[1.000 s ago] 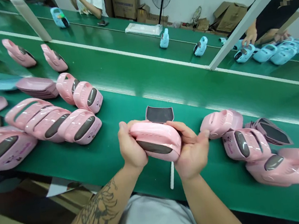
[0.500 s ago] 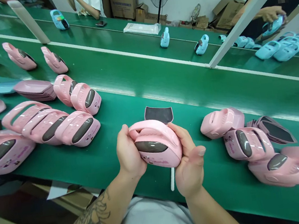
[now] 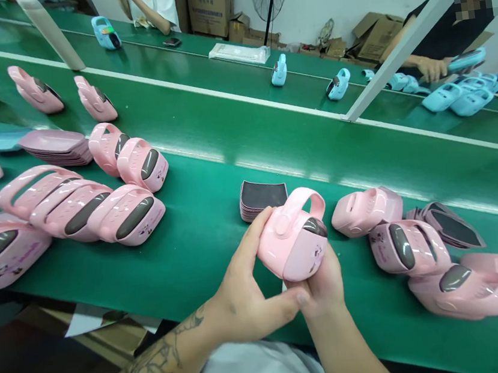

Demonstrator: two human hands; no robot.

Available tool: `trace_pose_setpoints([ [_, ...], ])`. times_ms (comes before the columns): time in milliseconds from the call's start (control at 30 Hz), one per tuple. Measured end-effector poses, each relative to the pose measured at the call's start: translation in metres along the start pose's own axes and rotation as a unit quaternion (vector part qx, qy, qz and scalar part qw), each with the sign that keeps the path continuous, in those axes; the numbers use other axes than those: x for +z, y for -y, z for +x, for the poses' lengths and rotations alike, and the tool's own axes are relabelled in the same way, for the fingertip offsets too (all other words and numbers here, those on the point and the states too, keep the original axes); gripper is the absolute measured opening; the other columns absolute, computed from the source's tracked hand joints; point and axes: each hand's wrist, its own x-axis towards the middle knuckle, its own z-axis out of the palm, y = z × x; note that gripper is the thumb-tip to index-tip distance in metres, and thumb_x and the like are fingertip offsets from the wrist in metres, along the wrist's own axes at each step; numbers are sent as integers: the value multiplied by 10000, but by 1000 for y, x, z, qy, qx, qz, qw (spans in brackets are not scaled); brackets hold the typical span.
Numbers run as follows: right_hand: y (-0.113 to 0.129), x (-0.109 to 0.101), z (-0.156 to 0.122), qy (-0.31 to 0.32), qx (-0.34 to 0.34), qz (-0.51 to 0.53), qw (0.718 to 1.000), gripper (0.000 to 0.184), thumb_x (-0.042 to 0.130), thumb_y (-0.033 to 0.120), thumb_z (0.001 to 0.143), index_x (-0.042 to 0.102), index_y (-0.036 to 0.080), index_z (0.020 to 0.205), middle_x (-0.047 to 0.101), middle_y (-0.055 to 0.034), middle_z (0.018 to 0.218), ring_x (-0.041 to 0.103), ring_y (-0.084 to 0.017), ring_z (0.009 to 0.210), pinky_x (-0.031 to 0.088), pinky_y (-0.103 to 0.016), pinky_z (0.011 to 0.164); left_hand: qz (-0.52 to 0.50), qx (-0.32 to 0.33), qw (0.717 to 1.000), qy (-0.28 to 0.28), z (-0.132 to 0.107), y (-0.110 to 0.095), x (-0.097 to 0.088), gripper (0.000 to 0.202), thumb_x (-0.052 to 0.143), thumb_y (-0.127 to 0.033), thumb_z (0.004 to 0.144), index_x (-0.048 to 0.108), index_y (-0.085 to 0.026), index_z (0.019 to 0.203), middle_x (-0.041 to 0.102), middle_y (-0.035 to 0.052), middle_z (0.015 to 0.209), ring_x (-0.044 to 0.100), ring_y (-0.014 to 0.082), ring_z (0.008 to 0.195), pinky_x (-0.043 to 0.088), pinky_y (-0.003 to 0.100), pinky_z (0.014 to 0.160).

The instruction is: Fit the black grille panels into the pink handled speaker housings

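Note:
Both hands hold a pink plastic housing (image 3: 279, 246) with a loop handle, a dark oval window and a small printed picture. Its side now faces me and the window end points right. My left hand (image 3: 248, 295) has its fingers along the left side of the housing, its thumb stretched below it. From underneath and the right, my right hand (image 3: 327, 283) supports it, most of its fingers hidden. Just behind the housing lies a stack of dark pads with pinkish edges (image 3: 261, 196).
Several pink housings (image 3: 128, 216) stand on the green bench at left, near stacked pink panels (image 3: 55, 143). More pink housings (image 3: 413, 245) sit at right beside dark pads (image 3: 456, 224). Across a white rail (image 3: 201, 89), a co-worker's hand (image 3: 431, 67) is near blue housings (image 3: 469, 99).
The pink housing has turned so its window end faces right, and moved slightly right. My left hand has shifted right along its side; my right hand has gone beneath it.

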Motion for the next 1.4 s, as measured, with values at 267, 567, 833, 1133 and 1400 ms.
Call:
trace_pose_setpoints([
  [267,-5,5,-8,-47,72,-1,996,307,563,433,1019,784,280,1168,837,1,1015,770,-230,936,614,-401,942,22,-70,994,-76,5,-15,17,1032,977,-407,711,479,-321,1611,503,95,1674,481,439,1532,447,556,1270],
  [567,56,-4,21,-12,-209,-307,928,651,717,791,808,753,251,1170,804,-105,1163,739,-321,1048,593,-471,891,-191,-37,980,43,74,-13,-16,834,869,-429,828,495,-262,1555,575,159,1593,563,418,1463,520,540,1179],
  [833,100,74,200,-175,-314,-537,763,376,732,447,986,687,177,1244,683,-103,1326,674,-267,1165,564,-498,1019,-29,-57,993,-94,156,48,-83,637,774,-530,817,667,-137,1307,674,232,1400,650,396,1304,455,608,1179],
  [1133,86,55,254,-167,-245,-692,658,407,729,421,1002,666,183,1326,657,-117,1410,659,-293,1254,560,-536,1065,-87,-132,987,31,139,92,-74,532,724,-552,855,779,-126,1169,788,147,1143,722,286,1027,542,418,955],
  [1400,104,57,185,-63,-278,-721,632,423,653,510,887,770,196,1145,780,-162,1183,729,-338,1033,523,-467,956,-90,-135,986,48,145,90,-78,551,687,-636,869,806,-125,1037,759,92,881,676,239,806,529,363,776],
])
